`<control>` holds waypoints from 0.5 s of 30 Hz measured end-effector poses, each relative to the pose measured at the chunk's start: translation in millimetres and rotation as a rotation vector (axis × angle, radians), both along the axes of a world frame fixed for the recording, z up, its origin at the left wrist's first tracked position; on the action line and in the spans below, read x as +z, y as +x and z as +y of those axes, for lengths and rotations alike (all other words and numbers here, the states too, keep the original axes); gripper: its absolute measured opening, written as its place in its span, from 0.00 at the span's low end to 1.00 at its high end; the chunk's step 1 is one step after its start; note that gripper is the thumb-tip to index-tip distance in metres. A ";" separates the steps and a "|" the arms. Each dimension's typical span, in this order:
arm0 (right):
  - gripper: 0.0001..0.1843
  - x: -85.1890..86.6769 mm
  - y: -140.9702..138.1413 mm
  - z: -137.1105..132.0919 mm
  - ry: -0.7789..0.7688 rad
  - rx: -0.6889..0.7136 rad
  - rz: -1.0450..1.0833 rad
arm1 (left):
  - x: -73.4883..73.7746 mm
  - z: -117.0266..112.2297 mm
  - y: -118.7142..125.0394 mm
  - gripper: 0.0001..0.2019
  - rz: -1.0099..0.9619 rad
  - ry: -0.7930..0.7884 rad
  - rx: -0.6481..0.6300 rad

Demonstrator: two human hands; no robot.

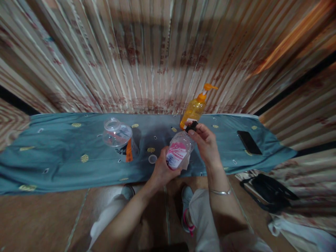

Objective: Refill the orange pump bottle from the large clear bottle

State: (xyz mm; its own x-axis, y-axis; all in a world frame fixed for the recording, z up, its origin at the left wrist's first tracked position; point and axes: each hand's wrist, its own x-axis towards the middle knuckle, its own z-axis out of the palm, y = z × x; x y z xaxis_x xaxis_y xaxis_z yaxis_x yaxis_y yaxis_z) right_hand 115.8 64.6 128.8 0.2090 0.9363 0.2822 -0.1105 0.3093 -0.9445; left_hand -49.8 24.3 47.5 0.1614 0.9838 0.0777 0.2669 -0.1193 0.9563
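Observation:
My left hand (163, 168) is wrapped round the lower part of a clear bottle (179, 151) with a pink and white label, which tilts to the right. At the bottle's neck, my right hand (206, 140) pinches a black cap (191, 126). Whether the cap still touches the neck is hard to tell. Just behind stands a yellow pump bottle (193, 111) with an orange pump head. A small round translucent lid (152, 159) lies left of my left hand. Farther left is a wide-mouthed clear plastic jar (121, 140) with an orange and black label.
A black phone (249, 142) lies on the right part of the blue-green cloth (65, 168) that covers the narrow table. Patterned curtains (147, 63) hang behind it. A black bag (270, 190) sits low at the right.

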 end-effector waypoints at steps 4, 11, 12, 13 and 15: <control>0.21 4.1 0.9 -2.9 -0.037 0.051 -0.027 | 0.5 0.4 -0.8 0.40 0.005 -0.006 -0.002; 0.21 3.2 -0.6 -1.4 0.002 -0.037 -0.015 | 1.7 0.3 -1.5 0.40 -0.009 0.027 -0.003; 0.21 3.4 -0.2 -1.0 -0.003 -0.036 -0.013 | 1.9 0.4 -1.7 0.40 -0.006 0.031 -0.004; 0.21 3.8 0.2 -0.9 -0.011 -0.023 -0.016 | 1.9 0.5 -1.9 0.40 -0.001 0.032 -0.003; 0.20 5.6 1.3 -1.5 -0.029 0.018 -0.031 | 1.8 0.6 -2.4 0.39 0.009 0.029 0.004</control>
